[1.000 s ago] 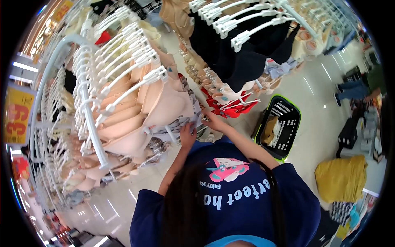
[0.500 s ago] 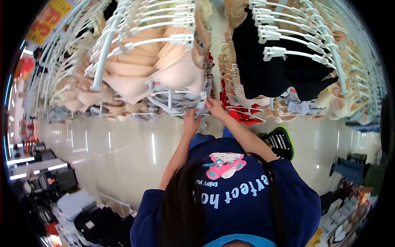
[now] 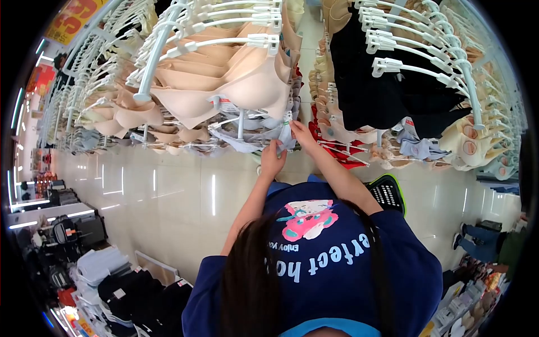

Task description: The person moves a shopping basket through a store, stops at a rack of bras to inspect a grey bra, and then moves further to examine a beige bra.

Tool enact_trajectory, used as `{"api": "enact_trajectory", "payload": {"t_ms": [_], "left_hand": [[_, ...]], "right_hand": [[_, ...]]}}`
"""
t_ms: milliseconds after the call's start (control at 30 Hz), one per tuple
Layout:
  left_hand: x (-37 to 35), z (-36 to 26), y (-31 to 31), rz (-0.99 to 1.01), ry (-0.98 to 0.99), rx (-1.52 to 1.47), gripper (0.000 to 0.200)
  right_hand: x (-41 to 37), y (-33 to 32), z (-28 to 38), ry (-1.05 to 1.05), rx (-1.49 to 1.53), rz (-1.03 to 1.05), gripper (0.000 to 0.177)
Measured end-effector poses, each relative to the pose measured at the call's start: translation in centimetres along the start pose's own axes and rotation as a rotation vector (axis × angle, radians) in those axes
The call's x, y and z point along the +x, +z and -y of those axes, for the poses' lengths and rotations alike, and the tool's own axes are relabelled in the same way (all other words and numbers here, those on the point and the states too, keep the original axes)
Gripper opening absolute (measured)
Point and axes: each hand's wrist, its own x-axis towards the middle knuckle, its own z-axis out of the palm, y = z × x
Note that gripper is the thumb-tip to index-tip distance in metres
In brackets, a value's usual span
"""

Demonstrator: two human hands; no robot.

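A light grey bra (image 3: 285, 137) hangs on the lower rack, near the gap between two racks. My right hand (image 3: 303, 136) pinches its upper edge, just beside the white hanger clip (image 3: 288, 117). My left hand (image 3: 273, 158) has its fingers closed on the lower part of the same bra; the fingertips are partly hidden. Other grey bras (image 3: 247, 137) hang close on the left. Above them is a row of beige bras (image 3: 255, 92) on white hangers.
Black bras (image 3: 359, 95) hang at upper right, with red bras (image 3: 342, 151) below. A black shopping basket with a green rim (image 3: 402, 194) stands on the floor to my right. Another person's legs (image 3: 477, 242) show at far right. Folded clothes (image 3: 104, 267) lie behind at left.
The view has shifted, so the racks sit slightly higher and farther right. Both hands stay at the grey bra, with the left hand slightly lower along it.
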Motion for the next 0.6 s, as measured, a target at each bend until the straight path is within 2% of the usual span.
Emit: {"api": "enact_trajectory", "payload": {"t_ms": [133,233,333,433,533,600], "left_hand": [[1.0,-0.3,-0.5,-0.041,-0.065,-0.181,0.028],[1.6,-0.1,-0.8,0.034,-0.082,-0.184,0.03],[2.0,2.3,-0.3,0.103,-0.002,-0.099,0.032],[2.2,3.9,-0.9,0.151,0.149,0.057,0.032],[1.9,5.6,-2.0,0.173,0.223,0.283,0.031],[1.6,6.6,-2.7,0.2,0.23,0.303,0.033]], "right_hand": [[-0.8,1.1,1.6,0.058,0.192,-0.108,0.025],[0.7,-0.1,-1.4,-0.006,0.151,-0.014,0.024],[0.4,0.1,-1.3,-0.004,0.209,-0.014,0.023],[-0.1,0.4,-0.9,0.03,0.093,-0.038,0.024],[0.1,0.4,-1.4,0.009,0.066,-0.056,0.027],[0.0,0.2,-1.6,0.027,-0.01,-0.069,0.03]]}}
